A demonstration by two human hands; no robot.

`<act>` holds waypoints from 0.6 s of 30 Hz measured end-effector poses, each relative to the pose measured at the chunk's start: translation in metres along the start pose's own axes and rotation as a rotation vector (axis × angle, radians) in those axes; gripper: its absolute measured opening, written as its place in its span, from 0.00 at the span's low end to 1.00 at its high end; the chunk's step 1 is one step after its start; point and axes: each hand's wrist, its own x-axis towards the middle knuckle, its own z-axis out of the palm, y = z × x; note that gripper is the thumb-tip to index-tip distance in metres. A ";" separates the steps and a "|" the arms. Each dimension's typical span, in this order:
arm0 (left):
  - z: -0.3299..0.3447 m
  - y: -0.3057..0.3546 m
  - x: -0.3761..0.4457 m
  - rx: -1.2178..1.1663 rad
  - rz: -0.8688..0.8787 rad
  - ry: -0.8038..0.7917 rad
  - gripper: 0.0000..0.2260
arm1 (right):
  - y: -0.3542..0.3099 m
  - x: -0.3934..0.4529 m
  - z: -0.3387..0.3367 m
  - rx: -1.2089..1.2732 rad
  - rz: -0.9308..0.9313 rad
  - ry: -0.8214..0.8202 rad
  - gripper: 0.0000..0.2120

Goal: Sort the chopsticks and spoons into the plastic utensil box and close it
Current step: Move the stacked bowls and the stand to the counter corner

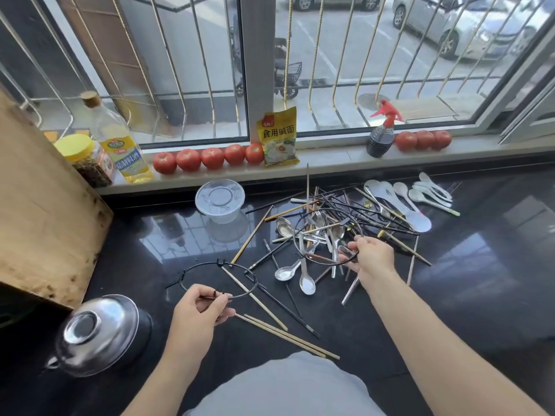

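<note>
A tangled pile of chopsticks (327,205) and metal spoons (306,280) lies on the black counter (480,280). My left hand (199,310) pinches the near rim of a black wire ring (219,279) lying flat on the counter. My right hand (371,259) grips a second black wire ring (327,235), raised and tilted over the pile. A clear round plastic container (220,200) with its lid on stands behind, near the sill. White spoons (432,190) lie at the far right. Three loose wooden chopsticks (285,336) lie close to me.
A wooden board (45,211) leans at the left. A pot with a steel lid (96,334) sits at the near left. On the windowsill stand an oil bottle (120,139), a yellow-lidded jar (87,160), tomatoes (210,157), a yellow packet (279,136) and a spray bottle (381,133).
</note>
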 end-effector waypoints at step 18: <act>-0.059 0.007 0.013 -0.033 -0.082 0.098 0.32 | 0.002 -0.077 0.027 -0.115 -0.273 -0.528 0.05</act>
